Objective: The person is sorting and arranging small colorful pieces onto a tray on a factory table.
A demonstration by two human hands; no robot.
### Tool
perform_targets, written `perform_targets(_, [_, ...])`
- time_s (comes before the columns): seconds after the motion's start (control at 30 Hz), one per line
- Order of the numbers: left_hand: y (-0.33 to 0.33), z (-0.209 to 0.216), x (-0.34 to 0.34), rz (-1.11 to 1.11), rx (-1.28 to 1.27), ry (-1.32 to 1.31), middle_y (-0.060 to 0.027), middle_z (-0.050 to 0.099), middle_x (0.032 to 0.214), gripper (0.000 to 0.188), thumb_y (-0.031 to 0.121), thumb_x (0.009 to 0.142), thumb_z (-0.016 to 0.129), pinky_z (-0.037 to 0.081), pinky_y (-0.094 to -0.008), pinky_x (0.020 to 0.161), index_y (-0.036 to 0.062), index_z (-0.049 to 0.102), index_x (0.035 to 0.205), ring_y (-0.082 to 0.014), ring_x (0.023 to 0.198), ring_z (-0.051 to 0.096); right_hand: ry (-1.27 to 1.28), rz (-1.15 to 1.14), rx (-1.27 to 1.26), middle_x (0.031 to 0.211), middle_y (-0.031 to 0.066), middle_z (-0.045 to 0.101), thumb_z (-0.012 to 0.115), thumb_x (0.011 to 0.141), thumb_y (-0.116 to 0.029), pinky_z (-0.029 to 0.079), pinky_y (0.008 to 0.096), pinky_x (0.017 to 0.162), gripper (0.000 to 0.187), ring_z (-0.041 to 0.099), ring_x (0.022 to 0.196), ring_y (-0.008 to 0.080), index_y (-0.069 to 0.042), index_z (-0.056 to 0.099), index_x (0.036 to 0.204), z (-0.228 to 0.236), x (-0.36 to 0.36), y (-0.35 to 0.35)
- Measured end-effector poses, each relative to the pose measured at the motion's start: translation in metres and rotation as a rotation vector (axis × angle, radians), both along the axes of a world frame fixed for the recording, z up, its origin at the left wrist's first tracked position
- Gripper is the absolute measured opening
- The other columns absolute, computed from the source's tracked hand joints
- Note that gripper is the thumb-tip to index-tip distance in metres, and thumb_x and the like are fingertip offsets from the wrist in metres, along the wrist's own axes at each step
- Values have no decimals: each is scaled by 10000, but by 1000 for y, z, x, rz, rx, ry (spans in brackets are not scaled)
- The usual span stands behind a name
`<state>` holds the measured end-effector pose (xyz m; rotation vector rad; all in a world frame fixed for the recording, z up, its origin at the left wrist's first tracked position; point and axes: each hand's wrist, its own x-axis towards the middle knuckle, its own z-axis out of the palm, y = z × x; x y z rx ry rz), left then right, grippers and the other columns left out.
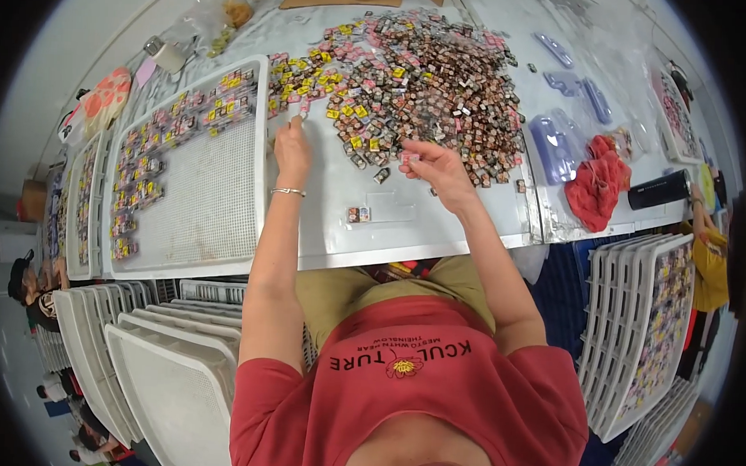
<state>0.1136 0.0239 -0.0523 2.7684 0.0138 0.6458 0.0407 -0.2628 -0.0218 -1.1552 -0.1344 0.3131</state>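
My left hand (293, 152), with a bracelet at the wrist, is just right of the white mesh tray (214, 190). Its fingers are closed at a small pink and white block-like piece (304, 109). Between the thumb and fingers of my right hand (442, 176) is a small pink piece (408, 159). Beyond both hands spreads a large heap of tiny printed block-like pieces (443, 96), brown, black, pink and yellow. Nearer to me, a clear plastic holder (390, 211) lies on the table, with two small pieces (359, 214) at its left end.
Rows of packed pieces (141, 176) line the tray's far and left sides. Right of the heap are purple plastic cases (550, 149), a red cloth (595, 187) and a black bottle (659, 189). Stacked trays (179, 366) stand below left, more (633, 324) at right. Other people work at both sides.
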Motion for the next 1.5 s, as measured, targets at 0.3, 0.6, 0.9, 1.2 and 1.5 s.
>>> perform_targets(0.3, [-37,16,-116,-131,-1254,390,-12,617,810,226,159,883,615,460,-197,555,0,606,1043,-72,654,581,-82,248,-287,871,55,656,601,846,-45,501,251,696,111,630,791,116,5,621,943,1,-6,4])
perform_targets(0.6, [-47,1,-156,-82,-1462,391,-56,625,894,241,106,924,538,519,-232,631,-23,574,1124,-118,722,626,-505,360,-1009,767,91,635,630,714,-30,487,341,624,31,629,726,252,-21,615,740,-6,-7,49])
perform_targets(0.9, [-50,5,-159,-108,-1506,400,-76,621,942,250,86,919,538,532,-241,690,-32,544,1139,-161,807,654,-821,163,-1108,782,87,615,575,737,-82,479,428,673,58,601,792,299,-67,631,730,-21,-33,50])
perform_targets(1.2, [-47,11,-152,-24,-1388,350,-36,637,882,205,112,901,576,505,-215,629,10,589,1078,-107,784,631,-733,-29,-884,893,114,642,570,771,-69,492,415,739,108,610,846,319,-44,652,837,-8,8,44])
perform_targets(1.5, [-35,7,-90,-129,-730,112,-70,635,901,227,166,832,650,476,-263,666,10,628,996,-148,763,597,-826,215,-1569,989,100,634,646,752,-107,494,416,809,259,595,951,297,-97,644,1010,3,72,76])
